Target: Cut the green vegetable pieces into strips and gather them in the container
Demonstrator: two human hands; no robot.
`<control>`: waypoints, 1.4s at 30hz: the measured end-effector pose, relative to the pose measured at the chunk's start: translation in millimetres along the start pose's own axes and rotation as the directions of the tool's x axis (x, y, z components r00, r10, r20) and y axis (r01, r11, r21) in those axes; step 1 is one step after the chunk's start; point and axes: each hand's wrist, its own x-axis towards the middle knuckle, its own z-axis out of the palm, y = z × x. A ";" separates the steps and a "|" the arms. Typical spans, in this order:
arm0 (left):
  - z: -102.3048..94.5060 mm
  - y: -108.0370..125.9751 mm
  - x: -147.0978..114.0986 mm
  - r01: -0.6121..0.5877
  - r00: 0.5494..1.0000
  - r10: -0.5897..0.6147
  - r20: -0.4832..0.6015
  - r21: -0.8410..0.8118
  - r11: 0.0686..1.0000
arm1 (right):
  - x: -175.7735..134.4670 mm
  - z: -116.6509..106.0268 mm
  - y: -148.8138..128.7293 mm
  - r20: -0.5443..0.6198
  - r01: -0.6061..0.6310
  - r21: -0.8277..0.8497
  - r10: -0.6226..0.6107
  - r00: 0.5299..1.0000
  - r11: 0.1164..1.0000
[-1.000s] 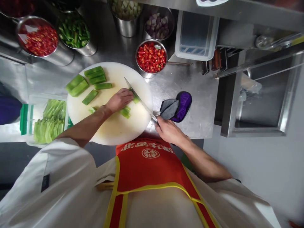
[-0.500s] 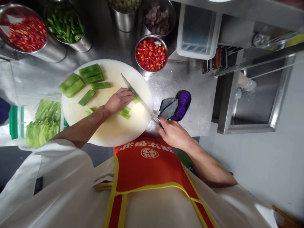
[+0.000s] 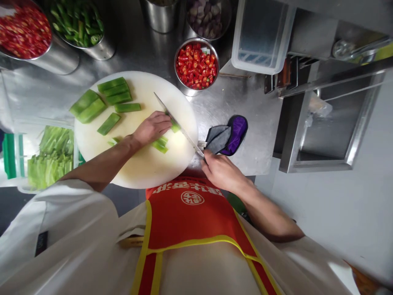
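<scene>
My right hand (image 3: 221, 169) is closed around the handle of a kitchen knife (image 3: 186, 135), whose long blade points up and left across the round white cutting board (image 3: 150, 172). With bent fingers, my left hand (image 3: 153, 128) presses a green vegetable piece (image 3: 175, 126) onto the board, close beside the blade. Most of that piece is hidden by the hand and knife. Below the left hand lie cut green strips (image 3: 160, 144). Larger flat green pieces (image 3: 88, 106) rest at the board's upper left, near a single green slab (image 3: 109, 123).
Metal containers of red chilies (image 3: 196, 67), green chilies (image 3: 78, 24) and purple chopped pieces (image 3: 204, 18) stand behind the board. A clear tub with green strips (image 3: 50, 159) is at left. Right of the board lie a purple-and-grey cloth item (image 3: 236, 135) and a sink (image 3: 322, 164).
The view has shifted slightly, so the board and containers appear farther left and higher. Both hands keep nearly the same pose, with the knife still against the green piece.
</scene>
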 end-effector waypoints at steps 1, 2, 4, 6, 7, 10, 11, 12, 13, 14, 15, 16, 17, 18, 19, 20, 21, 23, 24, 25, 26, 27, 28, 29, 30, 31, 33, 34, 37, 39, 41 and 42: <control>-0.3 0.2 0.2 0.000 1.000 0.000 -0.002 -0.004 1.000 | 2.9 5.2 1.4 0.003 -0.003 0.004 0.003 1.000 1.000; -0.7 0.5 0.5 0.001 1.000 -0.001 -0.003 -0.012 1.000 | 6.3 11.2 3.1 0.007 -0.007 0.005 0.007 1.000 1.000; -1.5 1.3 0.9 0.002 1.000 -0.002 -0.004 -0.029 1.000 | 13.9 23.4 6.7 0.009 -0.019 0.003 0.019 1.000 1.000; -2.1 1.8 0.9 -0.010 1.000 0.010 -0.014 -0.026 1.000 | 19.9 32.3 10.0 0.005 -0.029 0.006 0.029 1.000 1.000; -2.2 1.9 0.6 -0.020 1.000 0.019 -0.024 -0.013 1.000 | 21.6 34.6 11.3 -0.002 -0.030 0.012 0.030 1.000 0.999; -1.4 1.5 -1.2 -0.031 0.998 0.032 -0.047 0.025 0.999 | 20.2 32.1 12.7 -0.027 -0.020 0.036 0.021 0.999 0.999; -1.0 1.3 -1.9 -0.023 0.999 0.024 -0.048 0.024 0.999 | 17.9 29.0 12.3 -0.039 -0.014 0.039 0.015 0.999 0.999; -0.6 1.1 -2.7 -0.014 0.999 0.015 -0.043 0.019 1.000 | 15.0 25.4 11.5 -0.050 -0.008 0.041 0.010 0.999 0.999; -0.2 0.9 -3.3 -0.006 0.999 0.006 -0.037 0.014 1.000 | 11.8 21.6 10.3 -0.059 -0.003 0.041 0.005 0.998 0.999; 0.1 0.8 -3.8 0.004 0.999 -0.004 -0.033 0.011 1.000 | 8.5 17.8 8.9 -0.065 0.002 0.038 0.000 0.998 0.999; 0.4 0.7 -4.1 0.009 0.999 -0.008 -0.031 0.014 1.000 | 5.4 14.2 7.5 -0.067 0.007 0.035 -0.005 0.998 0.999; 0.6 0.6 -4.1 0.010 0.999 -0.009 -0.031 0.020 1.000 | 2.7 10.9 6.0 -0.065 0.013 0.032 -0.011 0.998 0.999; 0.9 0.6 -4.1 0.012 0.999 -0.011 -0.033 0.025 1.000 | 0.5 7.9 4.8 -0.061 0.019 0.029 -0.017 0.998 0.999; 1.2 0.6 -3.9 0.014 0.999 -0.013 -0.035 0.025 1.000 | -1.2 5.1 3.7 -0.055 0.023 0.025 -0.021 0.998 0.999; 1.5 0.6 -3.6 0.014 0.999 -0.013 -0.035 0.023 1.000 | -2.6 2.5 2.7 -0.049 0.025 0.022 -0.024 0.999 0.999; 1.9 0.5 -3.3 0.014 0.999 -0.013 -0.033 0.023 1.000 | -3.5 0.0 1.9 -0.043 0.024 0.019 -0.023 0.999 1.000; 2.4 0.4 -3.1 0.016 0.999 -0.015 -0.029 0.023 1.000 | -4.0 -2.3 1.1 -0.038 0.021 0.018 -0.021 0.999 1.000; 3.4 0.1 -2.8 0.024 0.999 -0.024 -0.025 0.024 0.999 | -3.8 -5.7 -0.4 -0.029 0.014 0.017 -0.013 0.999 1.000; 3.8 0.0 -2.6 0.029 0.999 -0.028 -0.027 0.021 0.999 | -2.7 -6.2 -0.9 -0.023 0.012 0.017 -0.011 1.000 1.000; 4.1 -0.2 -2.5 0.031 0.999 -0.031 -0.031 0.013 0.999 | -0.9 -5.4 -1.1 -0.017 0.011 0.018 -0.010 1.000 1.000; 4.2 -0.3 -2.3 0.031 0.999 -0.031 -0.036 0.000 1.000 | 1.7 -3.1 -1.0 -0.008 0.006 0.018 -0.006 1.000 1.000; 4.3 -0.5 -2.2 0.026 0.999 -0.027 -0.040 -0.017 1.000 | 5.1 0.9 -0.3 0.001 -0.003 0.017 0.003 1.000 1.000; 4.2 -0.7 -2.2 0.020 0.999 -0.021 -0.043 -0.032 0.999 | 9.0 6.2 1.0 0.008 -0.016 0.016 0.016 1.000 1.000; 4.1 -0.9 -2.3 0.016 0.999 -0.018 -0.044 -0.043 0.999 | 13.0 12.6 2.8 0.010 -0.029 0.016 0.029 1.000 0.999; 4.0 -1.2 -2.5 0.015 0.999 -0.017 -0.041 -0.046 0.999 | 16.9 19.3 5.1 0.006 -0.040 0.019 0.040 0.999 0.999; 4.0 -1.6 -3.0 0.015 0.999 -0.017 -0.035 -0.042 0.999 | 20.0 25.6 7.7 -0.003 -0.042 0.025 0.042 0.999 0.999; 4.4 -2.5 -4.6 0.021 0.999 -0.022 -0.025 -0.020 1.000 | 23.2 34.5 12.7 -0.028 -0.026 0.045 0.028 0.999 0.999; 4.7 -2.9 -5.6 0.023 0.999 -0.024 -0.024 -0.010 1.000 | 23.0 36.3 14.6 -0.041 -0.015 0.055 0.017 0.999 0.998; 5.2 -3.7 -8.6 0.030 0.999 -0.031 -0.037 -0.009 0.999 | 16.0 30.7 16.1 -0.083 0.007 0.072 -0.001 0.997 0.997; 5.2 -3.6 -9.8 0.036 0.998 -0.037 -0.042 -0.022 0.999 | 9.2 22.0 13.7 -0.096 0.012 0.066 -0.006 0.995 0.998; 4.9 -3.3 -10.1 0.049 0.998 -0.050 -0.038 -0.032 0.998 | 3.4 13.4 10.0 -0.086 0.021 0.052 -0.017 0.996 0.998; 4.8 -3.1 -10.1 0.057 0.998 -0.058 -0.034 -0.034 0.998 | 1.3 9.8 8.2 -0.075 0.025 0.044 -0.021 0.997 0.999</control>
